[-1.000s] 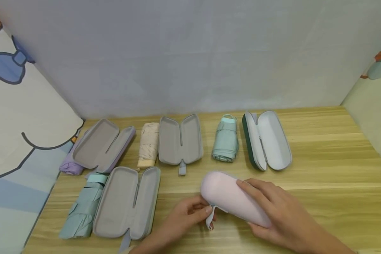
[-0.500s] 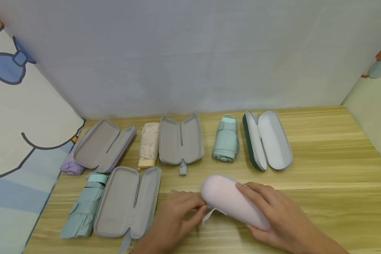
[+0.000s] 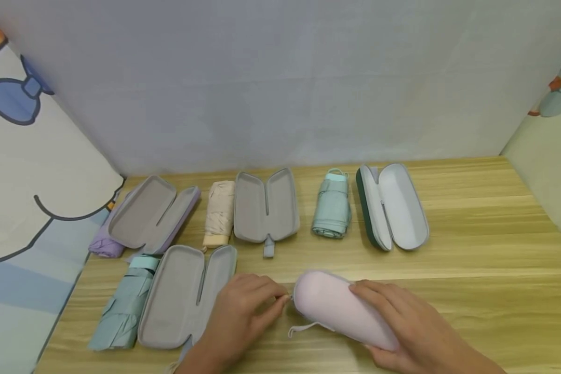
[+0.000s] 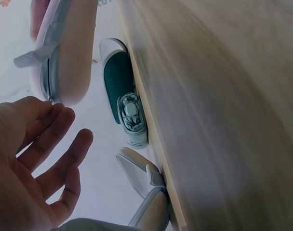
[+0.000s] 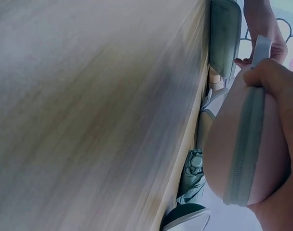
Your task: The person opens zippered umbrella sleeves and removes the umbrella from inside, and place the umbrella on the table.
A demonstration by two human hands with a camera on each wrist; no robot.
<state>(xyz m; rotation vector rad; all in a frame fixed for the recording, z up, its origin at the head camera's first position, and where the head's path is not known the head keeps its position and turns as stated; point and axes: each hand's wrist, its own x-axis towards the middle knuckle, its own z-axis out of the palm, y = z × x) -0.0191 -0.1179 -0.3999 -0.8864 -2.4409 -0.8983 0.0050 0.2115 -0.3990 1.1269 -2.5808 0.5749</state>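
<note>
A pale pink hard zip case, its halves together, is held slanted over the near part of the table. My right hand grips its right end, thumb below and fingers across the top. At the other end, my left hand pinches the small zipper pull between thumb and index finger. The left hand's other fingers spread apart in the left wrist view. A pale strap loop hangs from the case's near side. The grey-green zipper band runs along the case in the right wrist view.
Several unzipped cases lie on the wooden table: a grey-lined one near the left hand, another behind, a dark green one at right. Folded umbrellas lie beside them: green, beige, teal, purple.
My left hand has left the strap, taken the zipper pull and moved left around the case's rounded end. The case has come slightly nearer, still in my right hand.
</note>
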